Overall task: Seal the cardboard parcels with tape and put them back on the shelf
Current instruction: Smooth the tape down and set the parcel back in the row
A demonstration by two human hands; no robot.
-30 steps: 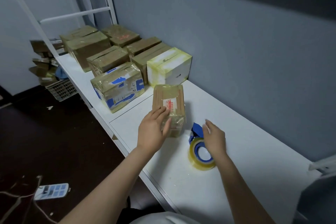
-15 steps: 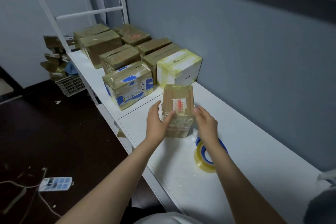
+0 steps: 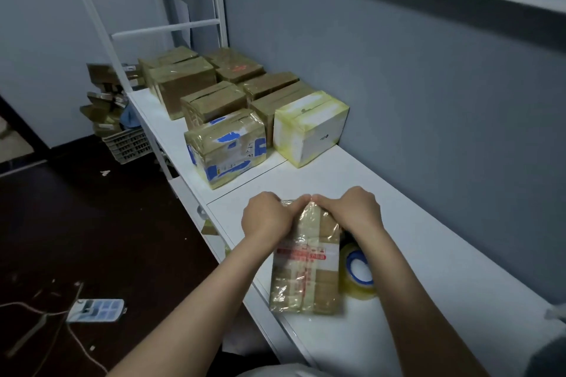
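A small brown cardboard parcel (image 3: 306, 266), wrapped in clear tape and bearing a white label with red print, lies near the front edge of the white shelf (image 3: 444, 269). My left hand (image 3: 265, 219) grips its far left corner. At the far right corner my right hand (image 3: 349, 210) holds the parcel too, and the thumbs of both hands meet over the far edge. A roll of clear tape with a blue core (image 3: 358, 274) lies just right of the parcel, partly hidden by my right forearm.
Several taped parcels (image 3: 225, 147) stand in rows at the shelf's far left, against the grey wall, among them a white one (image 3: 309, 127). A white shelf frame rises behind them. On the dark floor lie a power strip (image 3: 96, 310), cords and a crate (image 3: 128, 142) of cardboard.
My right hand left the tape roll and joined my left on the parcel. Both hands moved to the parcel's far end, and the parcel now lies nearer to me, beside the roll.
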